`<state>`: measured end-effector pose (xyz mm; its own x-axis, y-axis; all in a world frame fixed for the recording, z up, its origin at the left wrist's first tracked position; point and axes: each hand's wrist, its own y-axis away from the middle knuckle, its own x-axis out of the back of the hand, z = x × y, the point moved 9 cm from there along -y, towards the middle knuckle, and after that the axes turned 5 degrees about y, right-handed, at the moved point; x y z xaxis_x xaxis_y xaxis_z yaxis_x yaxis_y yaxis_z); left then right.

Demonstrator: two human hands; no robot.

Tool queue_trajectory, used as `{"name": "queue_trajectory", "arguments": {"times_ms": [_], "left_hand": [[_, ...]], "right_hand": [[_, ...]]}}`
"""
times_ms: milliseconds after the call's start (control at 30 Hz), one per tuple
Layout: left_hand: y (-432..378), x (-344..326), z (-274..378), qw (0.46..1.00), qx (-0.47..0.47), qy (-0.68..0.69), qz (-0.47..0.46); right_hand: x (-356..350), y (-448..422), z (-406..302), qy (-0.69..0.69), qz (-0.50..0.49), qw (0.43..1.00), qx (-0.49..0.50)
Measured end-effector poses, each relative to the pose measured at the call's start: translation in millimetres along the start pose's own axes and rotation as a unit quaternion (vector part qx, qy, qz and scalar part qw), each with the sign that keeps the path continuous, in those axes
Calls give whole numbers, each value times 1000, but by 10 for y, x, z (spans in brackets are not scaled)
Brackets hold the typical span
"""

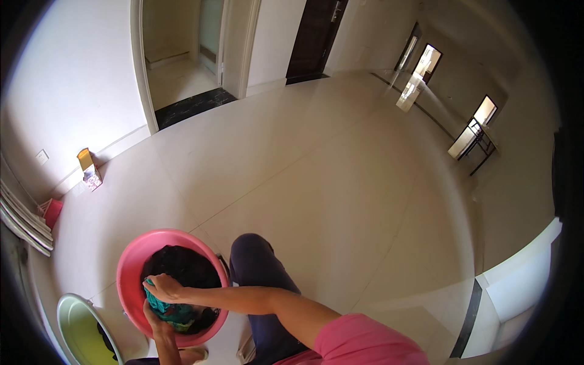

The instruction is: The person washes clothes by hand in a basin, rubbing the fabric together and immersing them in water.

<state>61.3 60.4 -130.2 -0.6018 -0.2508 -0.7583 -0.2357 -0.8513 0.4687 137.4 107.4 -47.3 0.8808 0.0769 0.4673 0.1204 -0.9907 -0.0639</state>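
Note:
A pink plastic basin (124, 278) stands on the floor before me, beside my bent knee. Dark wet cloth (182, 262) fills much of it, apparently lying in water. Bunched teal fabric (169, 311) is between my two hands inside the basin. From above, my right hand (164, 288) grips the upper end of this fabric with curled fingers. My left hand (156, 315) holds its lower left side, near the basin's wall. Some lighter green shows at the bottom of the bunch.
Left of the pink basin stands a light green basin (68, 315) with dark cloth (107, 342) inside. A patterned box (91, 178) and a red-pink container (53, 212) sit by the wall. Beyond are an open doorway (196, 107), a dark door (312, 39) and a black-legged folding table (479, 143).

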Motion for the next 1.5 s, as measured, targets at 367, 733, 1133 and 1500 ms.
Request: {"name": "queue_trajectory", "arguments": {"times_ms": [367, 733, 1133, 1500], "left_hand": [[120, -256, 11, 996, -73, 37, 32], [404, -331, 106, 987, -24, -141, 76], [327, -565, 486, 945, -72, -300, -105], [378, -638, 601, 974, -62, -104, -191]], "right_hand": [[189, 227, -685, 120, 27, 967, 222], [342, -245, -164, 113, -102, 988, 24], [165, 61, -721, -167, -367, 908, 117], [455, 52, -413, -72, -355, 932, 9]]}}
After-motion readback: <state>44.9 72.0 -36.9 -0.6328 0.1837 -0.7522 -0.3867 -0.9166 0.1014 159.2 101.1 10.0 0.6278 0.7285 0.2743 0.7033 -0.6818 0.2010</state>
